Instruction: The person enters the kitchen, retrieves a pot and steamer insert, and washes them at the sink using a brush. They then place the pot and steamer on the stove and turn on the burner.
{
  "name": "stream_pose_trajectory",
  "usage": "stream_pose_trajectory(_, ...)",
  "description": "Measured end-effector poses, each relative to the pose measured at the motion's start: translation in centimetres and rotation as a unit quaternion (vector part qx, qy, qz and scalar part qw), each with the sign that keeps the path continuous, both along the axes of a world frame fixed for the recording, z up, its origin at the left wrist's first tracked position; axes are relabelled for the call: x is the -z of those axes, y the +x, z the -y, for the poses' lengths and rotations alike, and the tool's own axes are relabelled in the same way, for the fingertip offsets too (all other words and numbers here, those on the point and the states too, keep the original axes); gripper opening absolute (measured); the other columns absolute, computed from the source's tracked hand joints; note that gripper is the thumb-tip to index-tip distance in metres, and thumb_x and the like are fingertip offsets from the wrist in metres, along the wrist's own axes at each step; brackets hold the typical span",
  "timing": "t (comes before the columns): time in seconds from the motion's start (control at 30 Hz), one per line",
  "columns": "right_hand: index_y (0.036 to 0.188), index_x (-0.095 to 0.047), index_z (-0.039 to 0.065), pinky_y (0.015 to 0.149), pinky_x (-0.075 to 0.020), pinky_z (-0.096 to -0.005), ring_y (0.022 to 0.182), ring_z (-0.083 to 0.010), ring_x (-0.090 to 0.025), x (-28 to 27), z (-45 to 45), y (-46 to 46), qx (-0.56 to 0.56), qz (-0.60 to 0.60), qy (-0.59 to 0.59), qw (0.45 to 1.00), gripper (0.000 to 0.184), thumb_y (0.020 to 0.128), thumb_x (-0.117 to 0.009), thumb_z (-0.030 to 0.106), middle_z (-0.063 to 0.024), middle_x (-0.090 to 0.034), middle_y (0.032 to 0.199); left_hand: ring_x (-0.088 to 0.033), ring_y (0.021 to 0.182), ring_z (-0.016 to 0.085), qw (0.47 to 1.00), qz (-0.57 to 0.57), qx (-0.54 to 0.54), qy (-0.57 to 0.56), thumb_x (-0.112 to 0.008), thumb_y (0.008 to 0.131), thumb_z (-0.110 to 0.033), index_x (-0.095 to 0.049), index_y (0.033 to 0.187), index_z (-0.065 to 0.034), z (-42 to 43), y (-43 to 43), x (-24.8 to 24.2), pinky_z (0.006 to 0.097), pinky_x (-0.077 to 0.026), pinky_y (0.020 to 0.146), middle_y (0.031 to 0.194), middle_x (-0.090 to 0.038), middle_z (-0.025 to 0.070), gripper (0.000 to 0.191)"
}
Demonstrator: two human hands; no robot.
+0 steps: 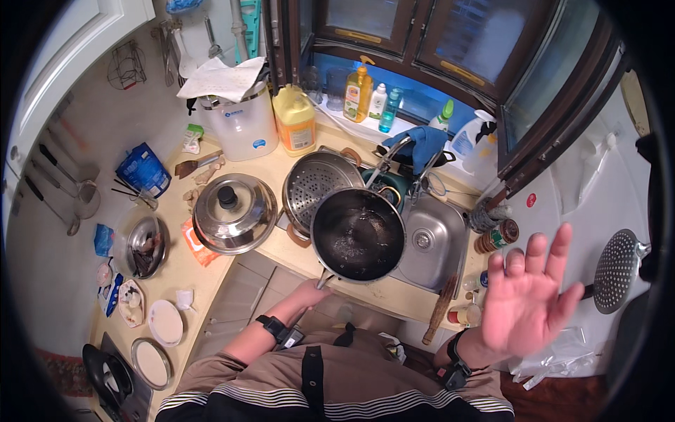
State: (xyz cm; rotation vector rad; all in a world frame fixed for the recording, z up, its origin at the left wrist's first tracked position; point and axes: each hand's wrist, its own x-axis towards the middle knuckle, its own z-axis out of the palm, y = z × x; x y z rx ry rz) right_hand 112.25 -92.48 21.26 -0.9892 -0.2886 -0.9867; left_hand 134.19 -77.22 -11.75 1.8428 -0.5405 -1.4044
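Note:
My left hand (311, 294) grips the handle of a dark wok (358, 235), whose inner surface looks wet or worn in patches. The wok hangs over the counter's front edge, covering part of a steel steamer pot with a perforated insert (321, 176) and part of the sink. My right hand (527, 295) is raised at the right, palm up and fingers apart, with nothing in it. Below and left of that hand, a bamboo pot-scrubbing brush (442, 308) lies across the counter edge. The steel sink (445, 227) lies right of the wok.
A domed steel lid (234, 213) rests on the counter left of the pot. Farther left stands a steel bowl of dark food pieces (146, 247). The faucet, draped with a blue cloth (414, 147), rises behind the sink. A perforated skimmer (617, 271) hangs at the right.

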Motion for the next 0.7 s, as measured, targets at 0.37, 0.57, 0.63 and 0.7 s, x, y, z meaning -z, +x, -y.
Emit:
stream_pose_trajectory(0.37, 0.098, -0.051, 0.006, 0.077, -0.0419, -0.0334, 0.069, -0.0132, -0.043, 6.9, 5.2, -2.9, 0.026, -0.036, 0.272, 0.961, 0.016, 0.097, -0.042, 0.019, -0.0012, -0.045, 0.074, -0.041, 0.043, 0.010, 0.998, -0.027, -0.035, 0.033, -0.065, 0.085, -0.034, -0.055, 0.076, -0.0061, -0.1, -0.3, 1.6, 0.0259, -0.033, 0.038, 0.057, -0.046, -0.0008, 0.031)
stream_pose_trajectory(0.57, 0.093, -0.052, 0.007, 0.073, -0.0423, -0.0336, 0.065, -0.0138, -0.043, 8.9, 5.4, -3.6, 0.044, -0.043, 0.318, 0.946, 0.015, 0.095, -0.046, 0.020, -0.0016, -0.046, 0.070, -0.034, 0.040, 0.008, 0.996, -0.051, -0.049, 0.055, -0.056, 0.093, -0.035, -0.050, 0.084, -0.0062, -0.1, -0.2, 2.3, 0.0255, -0.030, 0.037, 0.056, -0.040, -0.0033, 0.031)
stream_pose_trajectory(0.63, 0.092, -0.053, 0.007, 0.073, -0.0419, -0.0335, 0.065, -0.0135, -0.043, 9.7, 5.8, -3.1, 0.065, -0.063, 0.304, 0.948, 0.014, 0.094, -0.047, 0.020, -0.0015, -0.045, 0.070, -0.034, 0.040, 0.008, 0.996, -0.046, -0.050, 0.056, -0.054, 0.094, -0.036, -0.050, 0.086, -0.0057, -0.1, -0.2, 2.4, 0.0256, -0.030, 0.037, 0.056, -0.040, -0.0034, 0.032)
stream_pose_trajectory(0.7, 0.092, -0.056, 0.006, 0.071, -0.0427, -0.0287, 0.066, -0.0109, -0.046, 10.9, 7.1, -0.8, 0.209, -0.152, 0.232, 0.938, 0.017, 0.093, -0.050, 0.022, -0.0011, -0.049, 0.073, -0.033, 0.040, 0.008, 0.996, -0.048, -0.053, 0.061, -0.052, 0.094, -0.037, -0.050, 0.088, -0.0054, 0.0, -0.3, 2.4, 0.0260, -0.030, 0.037, 0.055, -0.039, -0.0035, 0.032)
